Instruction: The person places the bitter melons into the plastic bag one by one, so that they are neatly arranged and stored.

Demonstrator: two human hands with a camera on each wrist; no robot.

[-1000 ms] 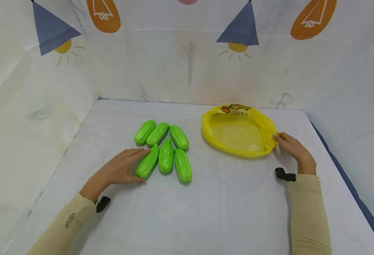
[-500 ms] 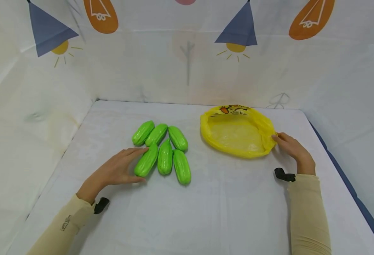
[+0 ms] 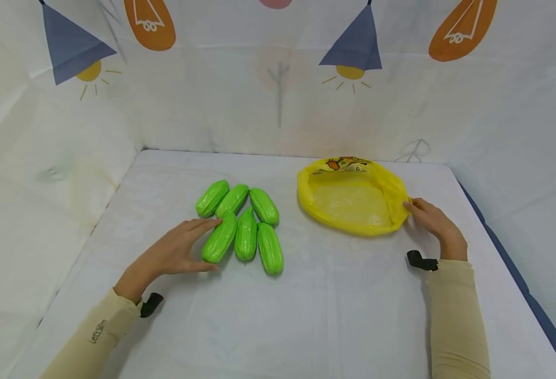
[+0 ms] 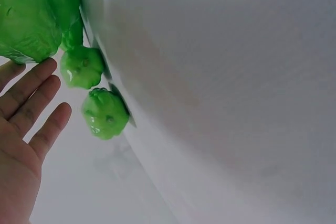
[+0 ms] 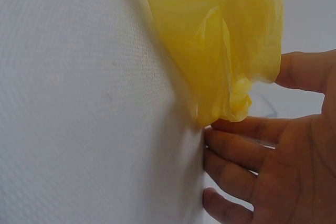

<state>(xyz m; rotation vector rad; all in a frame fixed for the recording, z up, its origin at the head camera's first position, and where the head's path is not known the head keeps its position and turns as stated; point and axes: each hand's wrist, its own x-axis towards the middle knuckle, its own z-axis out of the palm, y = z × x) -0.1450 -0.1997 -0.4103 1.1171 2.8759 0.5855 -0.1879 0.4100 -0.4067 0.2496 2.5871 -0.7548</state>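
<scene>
In the head view, several glossy green cucumber-shaped vegetables lie grouped left of centre. My left hand spans the front-left vegetable, with fingers at its far end and thumb at its near end. In the left wrist view, fingertips touch this vegetable; the thumb is mostly out of frame. To the right a yellow plastic bag lies with its mouth spread wide. My right hand pinches the bag's right rim between thumb and fingers, as the right wrist view shows.
The work lies on a white-covered table. Behind and to both sides hang white cloth walls with printed lamps and bulbs. A black wrist camera sits at the right sleeve, another wrist camera at the left.
The vegetable at my left hand has shifted slightly to the right, along with the hand. My right hand and the bag stay in place. The whole head view has drifted a little.
</scene>
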